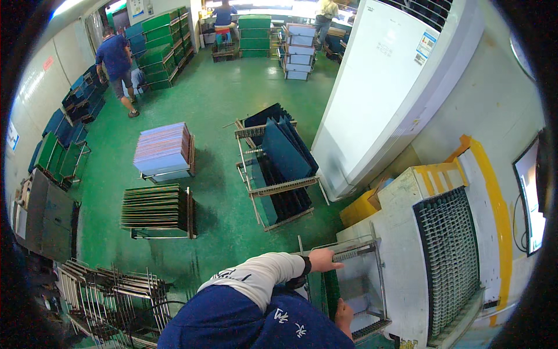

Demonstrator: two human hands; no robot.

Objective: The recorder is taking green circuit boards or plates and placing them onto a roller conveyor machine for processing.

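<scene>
A thin dark green board (331, 289) stands on edge at the left part of a metal slotted rack (381, 279) at the lower right. My left hand (324, 260), in a white sleeve with a black band at the wrist, is closed at the board's far end, beside the rack's slotted bar. The near end of the same board is gripped by my right hand (344, 314). Most of my right forearm is hidden behind my dark blue clothing. The fingers of both hands show only in part.
Right of the rack stands a pale machine with a roller conveyor (453, 262). A tall white cabinet unit (378, 87) and a rack of dark blue boards (285, 151) are ahead. Board stacks (157, 210) and empty metal racks (116, 296) stand left. A person (115, 58) walks far left.
</scene>
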